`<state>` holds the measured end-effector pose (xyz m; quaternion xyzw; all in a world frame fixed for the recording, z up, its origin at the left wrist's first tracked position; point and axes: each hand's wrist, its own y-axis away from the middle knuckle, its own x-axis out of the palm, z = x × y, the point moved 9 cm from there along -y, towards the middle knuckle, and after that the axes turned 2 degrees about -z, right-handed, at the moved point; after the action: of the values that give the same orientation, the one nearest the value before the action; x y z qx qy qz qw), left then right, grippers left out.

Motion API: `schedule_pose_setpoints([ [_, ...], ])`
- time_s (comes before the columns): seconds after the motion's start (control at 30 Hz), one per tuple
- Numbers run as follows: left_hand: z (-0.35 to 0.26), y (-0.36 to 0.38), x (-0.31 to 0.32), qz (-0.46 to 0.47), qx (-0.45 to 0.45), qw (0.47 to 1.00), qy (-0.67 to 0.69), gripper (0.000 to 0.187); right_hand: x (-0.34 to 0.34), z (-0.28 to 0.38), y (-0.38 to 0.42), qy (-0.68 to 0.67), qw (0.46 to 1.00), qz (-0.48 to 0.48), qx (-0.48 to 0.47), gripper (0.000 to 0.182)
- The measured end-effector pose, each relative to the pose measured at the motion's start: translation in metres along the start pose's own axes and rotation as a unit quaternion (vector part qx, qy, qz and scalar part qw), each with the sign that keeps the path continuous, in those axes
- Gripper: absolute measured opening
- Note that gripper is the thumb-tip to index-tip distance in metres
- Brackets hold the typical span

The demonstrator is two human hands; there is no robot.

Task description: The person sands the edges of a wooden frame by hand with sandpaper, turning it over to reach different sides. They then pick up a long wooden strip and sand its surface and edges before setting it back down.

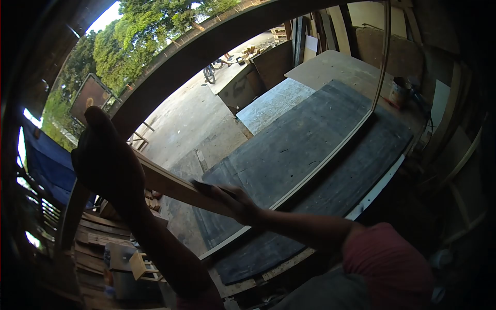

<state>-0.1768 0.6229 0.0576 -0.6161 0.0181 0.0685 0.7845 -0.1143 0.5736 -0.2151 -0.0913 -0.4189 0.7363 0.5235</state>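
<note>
A large wooden frame (175, 186) is tilted up over the table, its near short side running between my hands and its long dark bar crossing the top of the view. My left hand (111, 160) is closed on the frame's upper left corner, dark in shadow, with the thumb sticking up. Along the short side, my right hand (235, 204) is closed, with a small dark flat piece (202, 187) showing at its fingertips, right against the wood. What this piece is I cannot tell.
Under the frame lies a worktable with a dark, scratched top (289, 150). A paint-stained can (399, 92) stands at its far right. Boards (336, 26) lean at the back, a bicycle (209, 74) is outside, and a small wooden stool (142, 266) sits lower left.
</note>
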Motion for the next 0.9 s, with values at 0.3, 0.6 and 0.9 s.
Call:
schedule_pose_setpoints([
  [0.3,-0.008,0.002,-0.004,-0.082,0.057,0.995,0.005,0.048,-0.089,-0.198,0.158,0.215,0.908,-0.005,0.361,0.056],
  [0.6,-0.017,0.004,-0.01,-0.138,0.093,0.986,-0.029,0.032,-0.069,-0.184,0.156,0.105,0.95,-0.062,0.289,0.052],
  [0.9,0.001,-0.003,0.002,-0.024,-0.051,0.99,0.129,0.066,-0.003,-0.014,-0.002,0.014,0.988,0.085,0.129,0.054],
])
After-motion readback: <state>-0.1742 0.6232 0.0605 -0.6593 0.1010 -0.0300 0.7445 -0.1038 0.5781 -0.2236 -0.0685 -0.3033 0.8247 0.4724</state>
